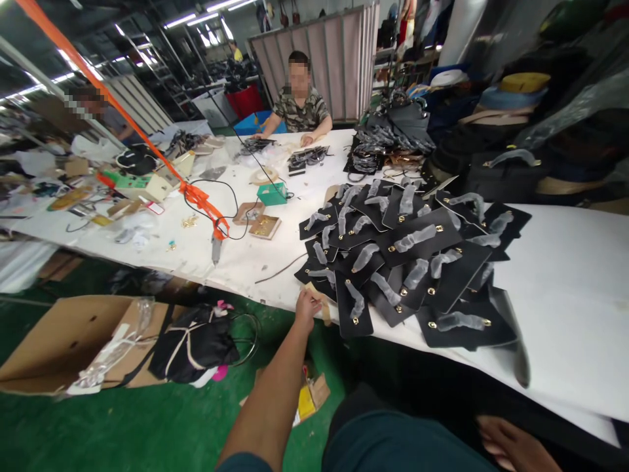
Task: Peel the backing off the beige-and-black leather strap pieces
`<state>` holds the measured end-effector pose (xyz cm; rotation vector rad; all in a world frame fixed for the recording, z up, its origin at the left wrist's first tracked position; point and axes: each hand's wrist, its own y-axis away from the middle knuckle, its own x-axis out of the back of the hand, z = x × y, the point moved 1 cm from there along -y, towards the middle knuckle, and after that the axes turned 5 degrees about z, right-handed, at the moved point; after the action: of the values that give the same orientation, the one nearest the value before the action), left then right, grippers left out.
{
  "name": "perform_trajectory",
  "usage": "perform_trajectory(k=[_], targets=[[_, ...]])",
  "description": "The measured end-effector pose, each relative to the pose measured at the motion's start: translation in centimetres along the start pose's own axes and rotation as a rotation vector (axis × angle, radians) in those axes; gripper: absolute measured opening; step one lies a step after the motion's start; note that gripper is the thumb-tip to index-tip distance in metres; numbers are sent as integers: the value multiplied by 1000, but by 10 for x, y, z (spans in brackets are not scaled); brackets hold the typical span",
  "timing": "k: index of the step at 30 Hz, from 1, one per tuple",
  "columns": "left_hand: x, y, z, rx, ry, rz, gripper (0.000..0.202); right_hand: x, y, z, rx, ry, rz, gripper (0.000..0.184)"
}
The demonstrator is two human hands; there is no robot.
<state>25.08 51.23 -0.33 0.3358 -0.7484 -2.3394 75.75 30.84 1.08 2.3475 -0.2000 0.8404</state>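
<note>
My left hand [306, 309] is at the table's front edge, its fingers closed on a tan strip [325, 313] that looks like paper or tape. Just right of it lies a large heap of black flat panels [356, 305], each with a handle wrapped in clear film [415, 237] and gold-coloured fittings. My right hand [514, 442] hangs low at the bottom right, below the table, somewhat blurred. Its fingers are loosely bent and nothing shows in them.
Across the white table [565, 282] a co-worker [301, 101] handles black pieces. A teal box [272, 193], a small carton of gold parts [265, 226] and an orange-corded tool [216, 246] lie left. A cardboard box [59, 328] and black bundle [194, 344] are on the floor.
</note>
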Motion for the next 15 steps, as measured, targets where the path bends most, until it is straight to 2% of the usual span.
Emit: perform_trajectory(k=[2, 3, 5, 7, 9, 12, 15], targets=[[1, -4, 3, 26, 8, -37, 37, -15, -2, -56, 105, -39, -193, 44], [2, -6, 3, 40, 12, -53, 38, -24, -3, -87, 191, -23, -243, 46], [3, -8, 4, 64, 24, -78, 38, -46, -5, -151, 389, 64, -284, 46], [4, -10, 2, 84, 43, -94, 39, -75, -10, -214, 642, 192, -268, 41], [4, -11, 0, 97, 71, -100, 39, -110, -18, -267, 773, 224, -270, 30], [5, -13, -5, 89, 137, -97, 40, -164, -35, -325, 915, 302, -267, 22], [7, -15, -11, 59, 220, -87, 43, -210, -48, -355, 984, 425, -256, 21]])
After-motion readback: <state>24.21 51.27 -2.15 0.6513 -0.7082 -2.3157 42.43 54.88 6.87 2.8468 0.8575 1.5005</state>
